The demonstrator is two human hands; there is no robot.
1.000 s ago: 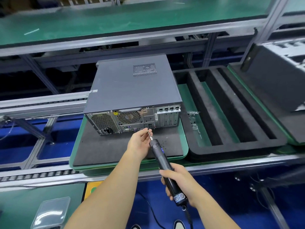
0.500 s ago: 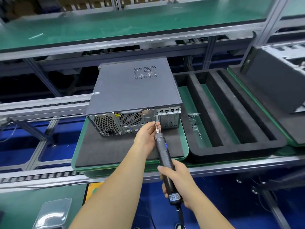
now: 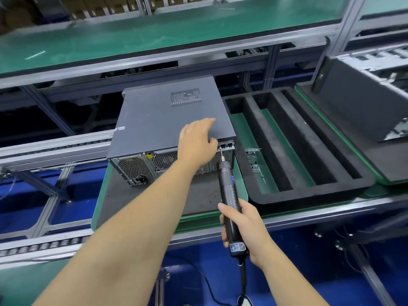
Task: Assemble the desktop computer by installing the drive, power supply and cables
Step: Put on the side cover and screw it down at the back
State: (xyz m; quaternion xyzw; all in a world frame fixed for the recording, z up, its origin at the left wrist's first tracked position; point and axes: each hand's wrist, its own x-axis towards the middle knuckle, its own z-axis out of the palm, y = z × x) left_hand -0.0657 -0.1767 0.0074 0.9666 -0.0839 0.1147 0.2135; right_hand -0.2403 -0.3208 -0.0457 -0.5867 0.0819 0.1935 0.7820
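Right hand (image 3: pixel 241 226), fingers clamped round the screwdriver (image 3: pixel 227 195), whose long axis runs toward 12 o'clock; its tip meets the computer case (image 3: pixel 167 120) rear edge. Left hand (image 3: pixel 197 142), fingers loosely spread, rests on the case lid at 11 o'clock from the tip.

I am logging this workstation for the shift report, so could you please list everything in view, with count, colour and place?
Closed grey metal desktop computer case: one, grey, lying on the pallet, rear panel facing the person.
Green-edged pallet with dark mat: one, under the case.
Black foam tray with long slots: one, right of the case.
Small clear bag of parts: one, in the tray's left slot.
Black electric screwdriver: one, tip at the case's rear top edge.
Green bench top: one, behind.
Left hand: resting on the case's rear edge.
Right hand: gripping the screwdriver.
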